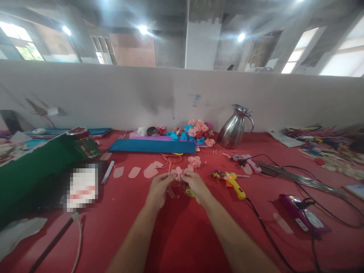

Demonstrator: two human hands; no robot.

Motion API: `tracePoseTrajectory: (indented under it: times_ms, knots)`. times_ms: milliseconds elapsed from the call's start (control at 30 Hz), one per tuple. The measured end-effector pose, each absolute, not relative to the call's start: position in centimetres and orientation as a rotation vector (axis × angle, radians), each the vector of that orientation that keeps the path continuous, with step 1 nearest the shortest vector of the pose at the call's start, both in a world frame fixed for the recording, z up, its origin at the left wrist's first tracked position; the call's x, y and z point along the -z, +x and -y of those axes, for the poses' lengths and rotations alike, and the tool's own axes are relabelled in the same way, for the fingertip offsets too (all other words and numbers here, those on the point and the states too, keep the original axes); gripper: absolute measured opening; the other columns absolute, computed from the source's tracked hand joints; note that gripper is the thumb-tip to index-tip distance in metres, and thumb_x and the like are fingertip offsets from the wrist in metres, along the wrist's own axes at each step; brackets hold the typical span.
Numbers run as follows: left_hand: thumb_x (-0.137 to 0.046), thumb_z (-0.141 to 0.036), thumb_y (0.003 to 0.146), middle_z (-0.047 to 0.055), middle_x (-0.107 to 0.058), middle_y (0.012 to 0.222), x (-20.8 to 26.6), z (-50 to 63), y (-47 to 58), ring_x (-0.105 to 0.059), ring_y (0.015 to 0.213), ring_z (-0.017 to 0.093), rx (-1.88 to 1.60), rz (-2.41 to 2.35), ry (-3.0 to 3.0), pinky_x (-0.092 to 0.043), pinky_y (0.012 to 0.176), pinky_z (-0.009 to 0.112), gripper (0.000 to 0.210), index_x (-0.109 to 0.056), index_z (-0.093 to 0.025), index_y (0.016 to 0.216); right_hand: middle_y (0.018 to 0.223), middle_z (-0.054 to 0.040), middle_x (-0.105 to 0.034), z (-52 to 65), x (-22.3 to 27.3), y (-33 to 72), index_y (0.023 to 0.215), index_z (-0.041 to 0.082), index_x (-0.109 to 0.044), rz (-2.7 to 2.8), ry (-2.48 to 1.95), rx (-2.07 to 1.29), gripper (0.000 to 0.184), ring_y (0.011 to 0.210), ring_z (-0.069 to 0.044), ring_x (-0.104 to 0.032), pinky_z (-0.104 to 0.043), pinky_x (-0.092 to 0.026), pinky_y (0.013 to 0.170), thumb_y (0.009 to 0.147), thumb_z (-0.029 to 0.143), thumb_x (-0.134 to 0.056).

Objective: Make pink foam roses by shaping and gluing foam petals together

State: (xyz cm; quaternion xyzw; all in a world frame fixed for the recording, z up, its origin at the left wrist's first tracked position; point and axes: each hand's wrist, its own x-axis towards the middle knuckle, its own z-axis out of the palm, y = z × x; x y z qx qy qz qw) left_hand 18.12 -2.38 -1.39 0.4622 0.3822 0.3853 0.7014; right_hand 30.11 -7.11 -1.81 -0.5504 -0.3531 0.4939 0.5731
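Note:
My left hand and my right hand meet over the middle of the red table. Between their fingertips they pinch a pale pink paper flower piece. Just beyond my right hand lies a pink paper rose. To the left of my hands are cut pink paper petals, some overlapping in a pile. A green ring-like item shows beneath my right hand, partly hidden. Right of my hands rests a yellow glue gun with a lit orange light.
Behind my hands lie a blue sheet and a heap of paper roses, with a steel jug beside them. A purple power strip, cables and wire rods occupy the right. A green board and a glass jar stand left.

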Motion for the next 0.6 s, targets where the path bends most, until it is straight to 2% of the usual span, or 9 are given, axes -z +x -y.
tracePoseTrajectory:
  times_ms: [100,233,333,433,500,600]
  knots:
    - [-0.073,-0.034,0.058,0.001,-0.06,0.057,1.4,2.2,18.0,-0.042,0.041,0.008,-0.835,-0.856,1.069,-0.031,0.038,0.021,0.023,-0.067,-0.013,0.066,0.054,0.0033,-0.053,7.1,1.9,30.2,0.06,0.018,-0.053,0.869,-1.34,-1.13,0.02,0.05,-0.01,-0.047,-0.023,-0.032,0.052,0.072,0.035,-0.052]
    - [-0.074,-0.03,0.055,-0.002,-0.058,0.055,1.1,1.1,16.8,-0.043,0.045,0.007,-1.068,-0.999,1.112,-0.031,0.044,0.02,0.019,-0.068,-0.014,0.064,0.062,0.0,-0.061,7.0,2.4,31.1,0.065,0.018,-0.056,1.086,-1.594,-0.811,0.022,0.061,-0.014,-0.054,-0.025,-0.037,0.06,0.079,0.031,-0.045]
    - [-0.073,-0.029,0.055,-0.002,-0.059,0.056,1.1,0.1,15.8,-0.046,0.051,0.009,-1.157,-1.086,1.107,-0.032,0.049,0.021,0.017,-0.068,-0.015,0.063,0.074,-0.0036,-0.065,7.1,2.7,31.5,0.088,0.018,-0.062,1.219,-1.901,-0.536,0.019,0.073,-0.018,-0.058,-0.027,-0.039,0.067,0.081,0.025,-0.047]
    - [-0.072,-0.028,0.055,-0.002,-0.059,0.055,1.4,-0.3,15.5,-0.048,0.053,0.01,-1.161,-1.116,1.119,-0.034,0.052,0.021,0.014,-0.068,-0.015,0.06,0.095,-0.0083,-0.064,7.5,2.5,30.8,0.103,0.018,-0.059,1.335,-2.082,-0.257,0.026,0.09,-0.021,-0.056,-0.029,-0.039,0.075,0.08,0.02,-0.05]
    - [-0.071,-0.028,0.055,-0.002,-0.06,0.056,1.7,-0.4,15.5,-0.05,0.056,0.012,-1.155,-1.132,1.152,-0.036,0.054,0.022,0.013,-0.068,-0.016,0.059,0.097,-0.0077,-0.062,7.9,2.2,29.8,0.095,0.019,-0.063,1.522,-2.052,-0.163,0.019,0.095,-0.021,-0.052,-0.029,-0.038,0.079,0.079,0.023,-0.054]
    - [-0.071,-0.025,0.053,0.0,-0.064,0.06,2.3,-0.5,15.6,-0.055,0.061,0.014,-1.088,-1.135,1.212,-0.04,0.058,0.023,0.011,-0.069,-0.016,0.059,0.087,-0.0062,-0.062,8.5,2.0,28.3,0.077,0.02,-0.066,1.797,-1.969,-0.172,0.01,0.093,-0.023,-0.05,-0.03,-0.037,0.079,0.076,0.025,-0.058]
